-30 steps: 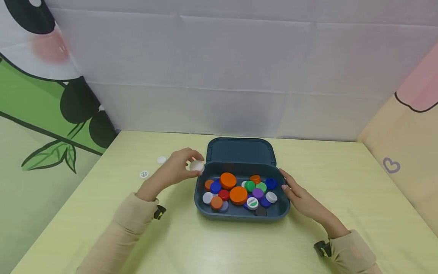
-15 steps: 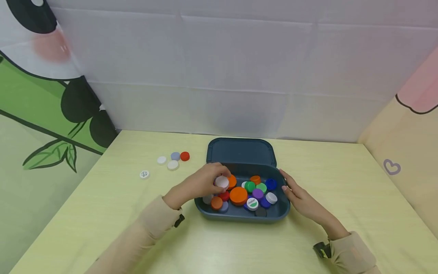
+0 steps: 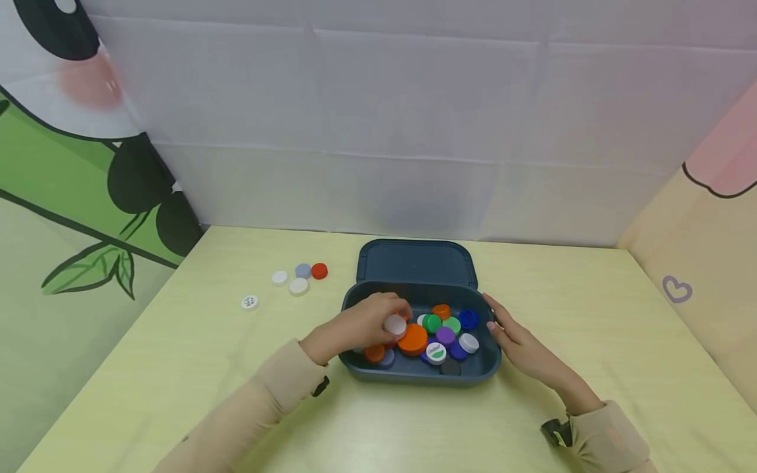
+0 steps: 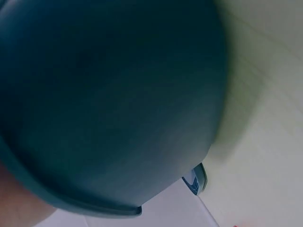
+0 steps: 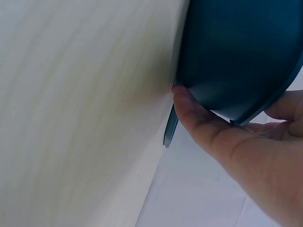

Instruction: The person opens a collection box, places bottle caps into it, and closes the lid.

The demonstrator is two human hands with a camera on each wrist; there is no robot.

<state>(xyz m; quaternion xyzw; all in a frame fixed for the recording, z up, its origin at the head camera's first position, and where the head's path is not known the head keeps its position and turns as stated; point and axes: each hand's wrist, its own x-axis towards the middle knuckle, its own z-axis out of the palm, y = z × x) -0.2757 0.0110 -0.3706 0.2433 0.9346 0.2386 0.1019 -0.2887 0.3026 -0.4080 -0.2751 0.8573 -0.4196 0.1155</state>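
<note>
My left hand [image 3: 369,320] reaches over the left half of a dark blue box [image 3: 414,376] and pinches a white bottle cap [image 3: 395,326] between thumb and fingers. Under and beside it lie several caps, among them a large orange cap [image 3: 412,339], a green cap [image 3: 432,323] and a purple cap [image 3: 445,336]. The left hand hides some caps. At the box's right side, my right hand [image 3: 517,338] holds the wall, fingertips and thumb at the rim. In the right wrist view one finger [image 5: 203,124] lies along the outer wall.
The box's lid [image 3: 416,263] stands open behind it. Left of the box, several caps lie on the table [image 3: 284,394]: a red cap [image 3: 319,270], a blue-grey cap [image 3: 303,270] and white ones, one with a printed top [image 3: 250,302]. A wall [image 3: 378,131] rises behind.
From beside the box's left rim, my left hand has moved right, over the caps inside, still pinching the white cap. My right hand has stayed at the box's right side.
</note>
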